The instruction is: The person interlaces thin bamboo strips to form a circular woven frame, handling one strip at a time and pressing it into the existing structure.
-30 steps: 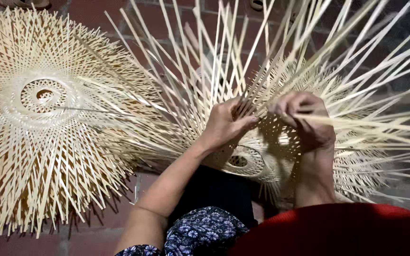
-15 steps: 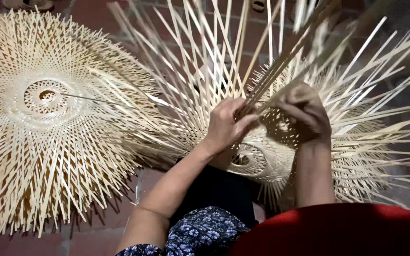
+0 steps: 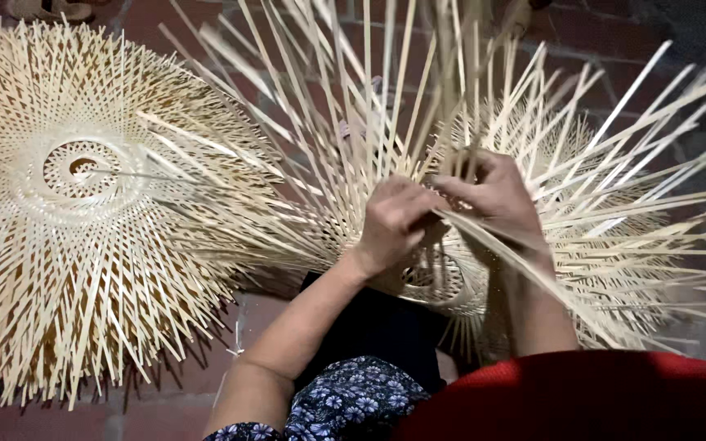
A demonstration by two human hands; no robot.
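Observation:
A half-woven bamboo piece with long loose strips fanning outward rests on my lap at the centre right. My left hand pinches strips near its woven hub. My right hand sits just beside it, fingers closed around a bundle of thin strips that runs down across my wrist. Both hands touch each other over the weave. The strips hide part of my right fingers.
A finished round woven bamboo piece with an open centre ring lies on the red brick floor to the left. A sandal lies at the top left edge. My dark patterned clothing and red garment fill the bottom.
My right hand has swung a bundle of strips from pointing up and right to lying down across my wrist. The two hands have drawn closer together over the hub.

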